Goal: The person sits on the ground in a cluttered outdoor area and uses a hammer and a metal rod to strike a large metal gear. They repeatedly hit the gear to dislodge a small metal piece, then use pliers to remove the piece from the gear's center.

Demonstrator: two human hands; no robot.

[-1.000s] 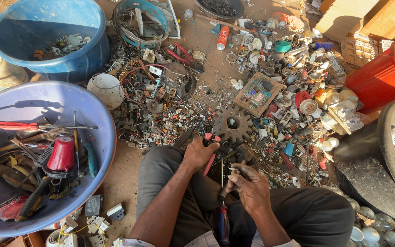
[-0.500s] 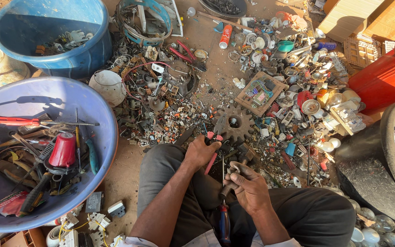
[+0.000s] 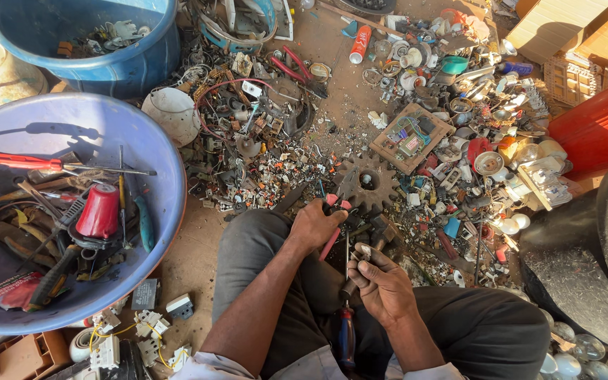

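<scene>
- Here, seated on the dirt floor (image 3: 198, 246) amid scrap, a person grips red-handled pliers (image 3: 334, 225) in the left hand (image 3: 313, 226), its fingers wrapped tight around the handles, just near a dark toothed gear (image 3: 367, 183).
- The right hand (image 3: 381, 281) pinches a small metal part (image 3: 362, 251) between thumb and fingertips, over the lap, touching the pliers' working end as far as can be told.
- The part looks stiff, light and hard, likely slippery with grime; it seems best held at its edges while the pliers bite the middle. The pliers look rigid and are best held low on the grips.
- A red-and-blue-handled screwdriver (image 3: 346, 331) rests between the knees.
- To the left a wide blue basin (image 3: 170, 169) holds tools and a red cup (image 3: 98, 211); far right lies a bare circuit board (image 3: 409, 137).
- Against the frame half a second earlier, both hands keep nearly the same place; the right hand sits slightly closer to the pliers, and the view has shifted a little.
</scene>
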